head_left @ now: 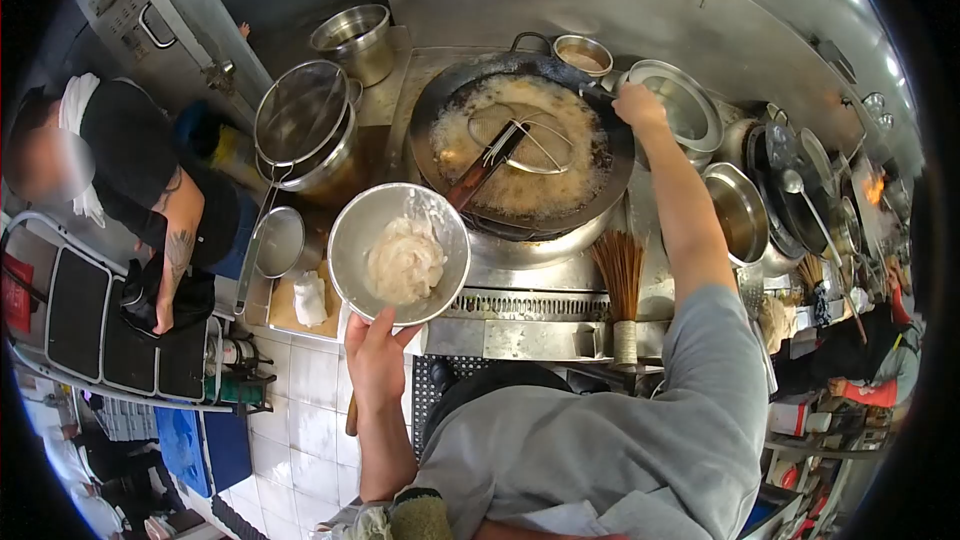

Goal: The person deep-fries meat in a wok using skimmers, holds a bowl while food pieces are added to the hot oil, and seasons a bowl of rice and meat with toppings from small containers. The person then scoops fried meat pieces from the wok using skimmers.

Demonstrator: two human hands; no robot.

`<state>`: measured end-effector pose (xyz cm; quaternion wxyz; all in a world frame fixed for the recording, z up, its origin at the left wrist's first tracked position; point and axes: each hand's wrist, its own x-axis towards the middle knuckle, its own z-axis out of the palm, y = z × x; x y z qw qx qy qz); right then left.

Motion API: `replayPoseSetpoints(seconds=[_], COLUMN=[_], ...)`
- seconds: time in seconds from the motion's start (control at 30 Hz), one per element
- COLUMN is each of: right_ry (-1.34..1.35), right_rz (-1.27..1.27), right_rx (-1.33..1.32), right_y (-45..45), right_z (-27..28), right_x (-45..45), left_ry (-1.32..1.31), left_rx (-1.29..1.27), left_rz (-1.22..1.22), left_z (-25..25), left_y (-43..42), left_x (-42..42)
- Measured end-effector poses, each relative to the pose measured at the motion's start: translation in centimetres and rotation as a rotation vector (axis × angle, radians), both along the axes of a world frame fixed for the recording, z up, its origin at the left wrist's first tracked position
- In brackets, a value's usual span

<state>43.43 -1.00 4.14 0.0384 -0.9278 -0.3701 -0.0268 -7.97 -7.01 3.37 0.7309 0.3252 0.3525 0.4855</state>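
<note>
My left hand [378, 352] grips the near rim of a metal bowl [455, 285]. Pale, wet, battered-looking pieces [405, 260] lie inside it. Beyond the bowl, a large black wok [425, 130] holds bubbling oil [510, 180]. A wire strainer [545, 135] rests in the wok, its wooden handle [480, 175] sloping toward the bowl. My right hand [638, 108] is closed at the wok's upper right rim, around a short dark piece I cannot make out clearly.
Left of the wok stand a pot with a large strainer [300, 120] and a steel pot [355, 45]. A bamboo brush [620, 290] stands at the stove's front. Metal pans [735, 210] line the right. A person [150, 170] is at the left beside a cart [125, 320].
</note>
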Motion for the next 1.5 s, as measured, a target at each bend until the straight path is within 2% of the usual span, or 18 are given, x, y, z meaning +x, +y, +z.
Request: replayPoseSetpoints(seconds=[0.13, 0.3, 0.4, 0.53, 0.57, 0.63, 0.67, 0.73, 0.77, 0.83, 0.9, 0.97, 1.0, 1.1, 1.3, 1.37, 1.5], right_ry=[-0.002, -0.049, -0.017, 0.023, 0.055, 0.252, 0.244, 0.313, 0.304, 0.217, 0.145, -0.033, -0.038, -0.117, -0.228, -0.106, -0.135], right_rz=[0.032, 0.052, 0.111, 0.174, 0.154, 0.145, 0.143, 0.255, 0.238, 0.525, 0.625, 0.638, 0.627, 0.594, 0.546, 0.408, 0.473], right_rx=[-0.026, -0.027, 0.05, 0.141, 0.228, 0.242, 0.24, 0.22, 0.224, 0.263, 0.096, 0.003, -0.086, -0.198, -0.087, -0.118, 0.017], right_y=[-0.5, -1.3, -4.3, -6.5, -7.4, -8.6, -9.5, -11.4, -12.5, -14.5, -14.9, -14.8, -14.3, -14.4, -16.4, -16.6, -16.8], right_z=[1.0, -1.8, 2.8, 3.6, 4.9, 7.6, 8.8, 11.6, 12.4, 13.3, 13.5, 11.7, 10.9, 12.7, 18.6, 21.0, 23.9], right_x=[0.6, 0.2, -1.3, -0.4, -2.0, -4.1, -5.5, -11.1, -13.6, -18.7, -23.7, -26.3, -26.8, -27.7, -26.9, -25.8, -25.1], left_ry=[0.042, 0.022, 0.041, 0.01, -0.004, -0.015, -0.022, -0.016, 0.001, -0.046, -0.064, -0.048, -0.055, -0.086, -0.165, -0.138, -0.258], left_rx=[-0.011, -0.03, -0.016, -0.01, 0.01, 0.011, 0.013, 0.034, 0.059, 0.057, 0.068, 0.076, 0.083, 0.11, 0.09, 0.085, 0.061], left_rz=[0.049, -0.003, -0.055, -0.137, -0.186, -0.206, -0.24, -0.29, -0.336, -0.378, -0.414, -0.458, -0.489, -0.507, -0.501, -0.502, -0.545], left_z=[-0.5, -0.2, -0.6, -0.9, -1.1, -1.1, -1.1, -1.8, -2.3, -2.9, -2.9, -2.6, -2.1, -2.1, -1.6, -0.5, -0.1], left_y=[-0.9, -1.9, -1.5, -0.2, 0.2, 0.8, 1.1, 2.1, 2.6, 3.3, 3.6, 3.4, 3.1, 2.9, 3.4, 3.5, 3.9], left_x=[0.5, 0.5, 0.1, -0.3, -0.5, -0.3, -0.2, 0.0, 0.2, 0.6, 1.1, 1.4, 1.5, 2.1, 3.9, 4.6, 6.3])
